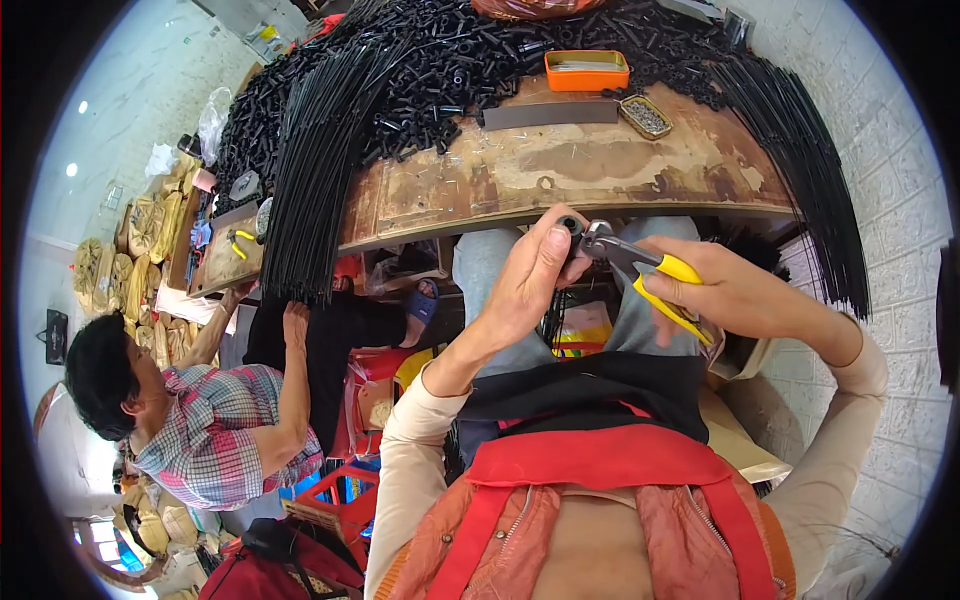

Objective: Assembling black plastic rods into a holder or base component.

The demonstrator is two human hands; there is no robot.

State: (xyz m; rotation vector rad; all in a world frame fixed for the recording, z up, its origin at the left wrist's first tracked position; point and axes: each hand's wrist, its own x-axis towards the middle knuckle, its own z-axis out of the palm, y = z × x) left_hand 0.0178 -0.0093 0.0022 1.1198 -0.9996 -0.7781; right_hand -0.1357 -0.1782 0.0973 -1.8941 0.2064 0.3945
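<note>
Over the table's near edge, my left hand (525, 280) is closed round a small black tubular part (571, 224), thumb on its side and the round open end facing up. Thin black cables (553, 322) hang just below that hand. My right hand (725, 285) grips pliers (680, 269) with yellow handles. Their dark metal jaws lie right beside the black part, at my left fingertips. Whether the jaws bite on anything is too small to tell.
Black tubular parts (420, 85) lie heaped across the wooden table (470, 180). Cable bundles (315, 180) drape over its edge on both sides. An orange tin (588, 82), a small tray of metal bits (645, 117) and a dark bar (550, 115) stand mid-table. A co-worker (215, 420) sits at left.
</note>
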